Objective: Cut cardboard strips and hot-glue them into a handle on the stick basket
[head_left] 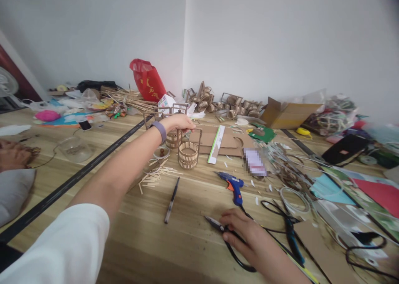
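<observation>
My left hand (179, 122) reaches out over the table, its fingers closed at the top of the tall handle of a small basket (188, 156) made of short pale sticks. The basket is upright, at or close to the tabletop; I cannot tell whether it touches. Similar small baskets (172, 140) with handles stand just behind and to the left, partly hidden by my hand. Near the front edge, my right hand (241, 230) is closed over black-handled scissors (215, 223), their blades pointing left. Loose short sticks (156, 176) lie below my left wrist.
A pen (172, 201) and a blue glue gun (233, 186) lie mid-table. Cardboard (202, 138) carries a white-green strip (216, 144). Pliers (291, 234) lie right. More baskets (240, 105) pile along the wall. Another person's hand (14, 155) rests at far left.
</observation>
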{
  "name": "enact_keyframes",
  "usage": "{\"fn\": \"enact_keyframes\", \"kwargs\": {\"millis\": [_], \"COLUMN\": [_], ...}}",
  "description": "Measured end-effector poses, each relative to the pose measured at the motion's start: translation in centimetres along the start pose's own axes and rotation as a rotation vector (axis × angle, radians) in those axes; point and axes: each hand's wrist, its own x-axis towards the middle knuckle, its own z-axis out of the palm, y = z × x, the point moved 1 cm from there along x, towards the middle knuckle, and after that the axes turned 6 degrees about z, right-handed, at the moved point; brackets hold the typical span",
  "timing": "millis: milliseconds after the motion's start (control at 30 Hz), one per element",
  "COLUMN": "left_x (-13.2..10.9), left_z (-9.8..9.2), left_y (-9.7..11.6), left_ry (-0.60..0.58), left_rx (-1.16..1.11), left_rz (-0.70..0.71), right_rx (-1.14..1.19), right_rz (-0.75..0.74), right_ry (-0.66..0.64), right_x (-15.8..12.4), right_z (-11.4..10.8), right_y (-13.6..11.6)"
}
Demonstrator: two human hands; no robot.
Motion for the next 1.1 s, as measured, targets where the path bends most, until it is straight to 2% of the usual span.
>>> {"fn": "enact_keyframes", "kwargs": {"millis": [133, 367, 600, 700, 800, 833, 933, 1033, 1100], "left_x": [-0.7, -1.5, -1.9, -2.2, -2.5, -2.6, -2.8, -3.0, -3.1], "left_z": [-1.0, -1.9, -2.0, -1.7, -1.4, -1.4, -1.3, -1.3, -1.2], "left_y": [-0.2, -0.8, -2.4, -2.6, -2.6, -2.6, -2.4, -2.4, -2.4], "left_ry": [-0.040, -0.031, 0.000, 0.011, 0.021, 0.023, 0.028, 0.046, 0.066], "left_rx": [-0.008, -0.004, 0.000, 0.008, 0.024, 0.028, 0.037, 0.050, 0.060], "left_rz": [-0.047, -0.074, -0.074, -0.049, -0.020, -0.010, 0.012, 0.020, 0.025], "right_rx": [-0.019, -0.039, -0.072, -0.161, -0.380, -0.509, -0.639, -0.725, -0.769], "right_rz": [0.019, 0.018, 0.004, -0.027, 0.009, 0.062, 0.171, 0.218, 0.237], "right_ry": [-0.016, -0.032, -0.057, -0.080, -0.046, -0.013, 0.086, 0.115, 0.111], "right_x": [0.2, 0.3, 0.6, 1.7, 5.3, 7.1, 13.4, 19.2, 21.7], "right_z": [0.0, -0.1, -0.3, -1.2, -2.6, -3.1, -3.8, -3.2, -2.4], "right_y": [-0.1, -0.4, -0.7, -1.3, -1.7, -1.8, -1.8, -1.6, -1.5]}}
